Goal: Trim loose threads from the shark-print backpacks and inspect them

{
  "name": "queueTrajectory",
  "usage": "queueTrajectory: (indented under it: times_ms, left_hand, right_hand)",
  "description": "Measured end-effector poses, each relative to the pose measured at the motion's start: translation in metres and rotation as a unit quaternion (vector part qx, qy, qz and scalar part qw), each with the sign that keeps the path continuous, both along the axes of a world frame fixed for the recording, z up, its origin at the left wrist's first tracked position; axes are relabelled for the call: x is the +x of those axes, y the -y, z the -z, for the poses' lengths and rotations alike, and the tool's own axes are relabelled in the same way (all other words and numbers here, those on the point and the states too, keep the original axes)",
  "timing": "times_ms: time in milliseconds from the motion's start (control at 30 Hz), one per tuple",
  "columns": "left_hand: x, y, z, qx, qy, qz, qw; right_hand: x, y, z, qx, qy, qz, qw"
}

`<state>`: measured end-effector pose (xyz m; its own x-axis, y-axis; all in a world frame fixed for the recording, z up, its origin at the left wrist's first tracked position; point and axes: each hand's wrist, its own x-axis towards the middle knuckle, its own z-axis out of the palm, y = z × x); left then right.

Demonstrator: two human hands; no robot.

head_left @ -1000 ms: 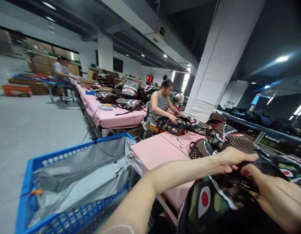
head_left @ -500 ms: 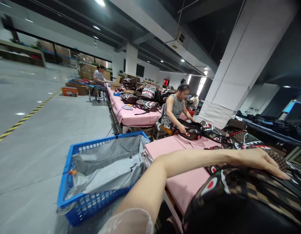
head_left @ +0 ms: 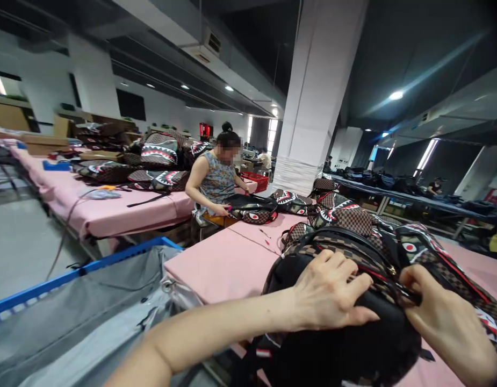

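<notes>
A black backpack with brown checker and shark-mouth print lies in front of me on the pink table. My left hand presses flat on its top, fingers spread over the fabric. My right hand pinches something small at the zipper line near the top of the backpack. Whether it is the zipper pull I cannot tell.
More shark-print backpacks are piled beyond mine. A seated person works on another bag across the table. A blue crate with a grey liner stands at my left. A white pillar rises behind; a second pink table holds more bags.
My view swung right and closer to the table. My left hand moved from the bag's far side onto its top. My right hand, out of sight half a second ago, now grips near the zipper.
</notes>
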<state>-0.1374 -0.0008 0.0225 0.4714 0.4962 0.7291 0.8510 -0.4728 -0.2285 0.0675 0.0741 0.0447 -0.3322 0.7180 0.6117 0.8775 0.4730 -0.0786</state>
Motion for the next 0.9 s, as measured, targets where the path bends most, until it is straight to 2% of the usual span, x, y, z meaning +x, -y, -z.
queueTrajectory:
  times_ms: [67,200,333,433,500,567,633,700,800,900]
  left_hand:
    - [0.001,0.001,-0.002,-0.026,0.009,0.014,1.0]
    - [-0.004,0.01,-0.004,-0.049,0.025,0.032,0.998]
    - [-0.005,0.014,0.002,-0.034,0.009,0.031,0.999]
    - [-0.003,0.01,0.0,-0.037,0.016,0.018,0.999]
    - [-0.003,0.008,-0.008,-0.068,0.02,0.001,0.998]
    - [-0.004,0.005,-0.02,-0.126,0.02,-0.017,0.992]
    - [-0.006,0.003,-0.033,-0.191,0.019,-0.018,0.981]
    - [-0.006,0.001,-0.042,-0.238,0.009,0.003,0.971]
    - [-0.004,0.001,-0.045,-0.253,-0.007,0.017,0.967]
    - [-0.002,0.007,-0.042,-0.246,-0.015,0.009,0.969]
  right_hand:
    - [-0.001,-0.003,-0.003,-0.037,0.015,-0.009,0.999]
    - [0.001,-0.012,-0.007,-0.113,-0.045,-0.133,0.984]
    - [-0.013,-0.016,-0.012,-0.088,-0.138,-0.162,0.973]
    - [-0.031,-0.014,-0.015,-0.114,-0.227,-0.195,0.947]
    - [-0.039,-0.006,-0.014,-0.108,-0.304,-0.198,0.925]
    - [-0.041,0.007,-0.01,-0.063,-0.342,-0.194,0.917]
    - [-0.039,0.021,-0.006,-0.017,-0.327,-0.202,0.923]
    - [-0.034,0.028,-0.004,-0.006,-0.3,-0.206,0.931]
    - [-0.028,0.019,-0.011,-0.086,-0.295,-0.193,0.932]
    - [-0.028,-0.003,-0.028,-0.166,-0.29,-0.237,0.912]
